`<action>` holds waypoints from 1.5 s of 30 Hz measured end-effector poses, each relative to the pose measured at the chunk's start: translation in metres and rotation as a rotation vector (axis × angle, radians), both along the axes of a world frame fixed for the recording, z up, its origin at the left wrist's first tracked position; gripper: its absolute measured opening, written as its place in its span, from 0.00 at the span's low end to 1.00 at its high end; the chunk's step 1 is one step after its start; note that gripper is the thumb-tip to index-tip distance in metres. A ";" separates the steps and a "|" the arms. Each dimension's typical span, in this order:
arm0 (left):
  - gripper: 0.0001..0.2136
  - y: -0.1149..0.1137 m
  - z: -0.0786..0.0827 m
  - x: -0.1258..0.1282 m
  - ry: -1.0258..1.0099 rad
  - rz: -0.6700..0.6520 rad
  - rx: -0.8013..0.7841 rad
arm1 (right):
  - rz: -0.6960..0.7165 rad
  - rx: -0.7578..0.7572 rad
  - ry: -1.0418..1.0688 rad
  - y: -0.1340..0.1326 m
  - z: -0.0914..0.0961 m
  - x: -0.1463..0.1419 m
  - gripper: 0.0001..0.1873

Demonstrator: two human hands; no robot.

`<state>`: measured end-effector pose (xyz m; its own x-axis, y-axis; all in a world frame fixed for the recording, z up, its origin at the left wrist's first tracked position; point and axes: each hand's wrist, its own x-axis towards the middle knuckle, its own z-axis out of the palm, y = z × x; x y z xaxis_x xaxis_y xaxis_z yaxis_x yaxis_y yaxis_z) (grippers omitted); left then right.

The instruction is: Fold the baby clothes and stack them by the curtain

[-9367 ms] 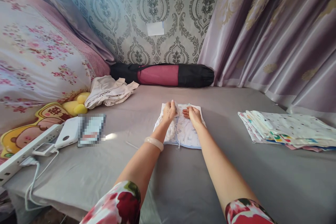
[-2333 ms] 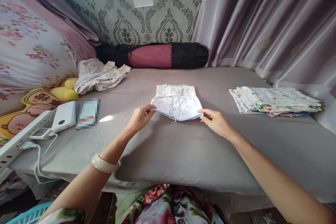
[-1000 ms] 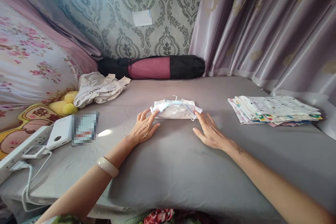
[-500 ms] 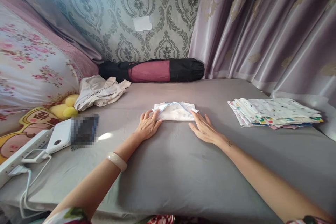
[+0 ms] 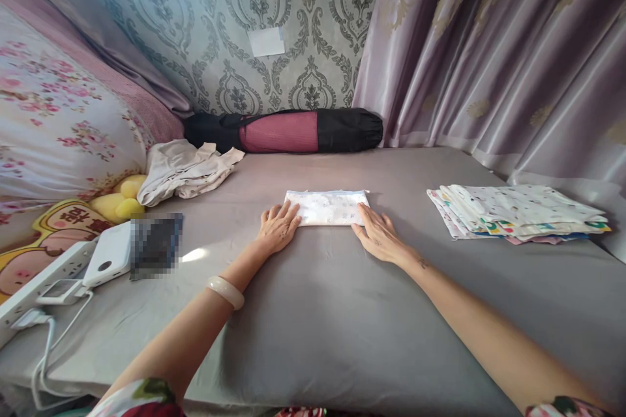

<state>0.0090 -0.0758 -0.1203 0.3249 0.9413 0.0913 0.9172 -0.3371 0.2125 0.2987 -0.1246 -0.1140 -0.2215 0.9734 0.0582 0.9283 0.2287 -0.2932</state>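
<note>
A small white garment (image 5: 328,208) with a faint print and a pale blue edge lies folded into a flat rectangle on the grey sheet (image 5: 313,313). My left hand (image 5: 280,227) rests on its left end, fingers spread and stretched forward. At the opposite end, my right hand (image 5: 379,233) touches the cloth with its fingers extended and thumb apart. Neither hand grips the fabric. Over to the right sits a stack of folded printed clothes (image 5: 523,208).
A crumpled pale garment (image 5: 188,169) lies at the back left beside a yellow plush toy (image 5: 130,199). On the left are a power strip (image 5: 53,280), a white power bank (image 5: 107,254) and cables. A black and pink rolled bag (image 5: 278,131) lies against the wall.
The garment's top part, with its blue curved edge, has been folded down and now lies as a neat straight-edged rectangle. Both hands stay at its ends and have flattened onto it.
</note>
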 end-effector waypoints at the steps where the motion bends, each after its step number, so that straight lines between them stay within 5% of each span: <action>1: 0.25 0.001 0.000 0.000 0.001 0.003 -0.002 | -0.009 -0.003 -0.025 0.001 -0.001 0.001 0.33; 7: 0.22 0.005 0.013 0.009 0.043 0.036 -0.003 | -0.051 0.007 -0.099 0.011 0.006 -0.005 0.29; 13: 0.21 0.009 0.026 0.050 0.066 -0.020 0.111 | -0.022 0.045 -0.067 0.032 0.019 -0.039 0.29; 23: 0.25 0.028 0.001 0.072 0.094 -0.039 0.049 | 0.014 0.065 -0.066 0.057 0.000 -0.065 0.28; 28: 0.25 0.025 0.004 0.070 0.102 -0.055 0.048 | 0.030 0.125 -0.092 0.058 -0.009 -0.060 0.27; 34: 0.25 0.005 0.016 0.024 0.129 0.035 0.077 | -0.051 0.298 -0.166 0.060 -0.014 -0.047 0.29; 38: 0.25 -0.022 0.027 -0.035 0.137 0.262 0.134 | -0.141 0.379 -0.173 0.061 -0.017 -0.039 0.32; 45: 0.24 -0.074 0.038 -0.131 0.163 0.739 0.174 | -0.168 0.202 -0.184 0.064 -0.025 -0.036 0.35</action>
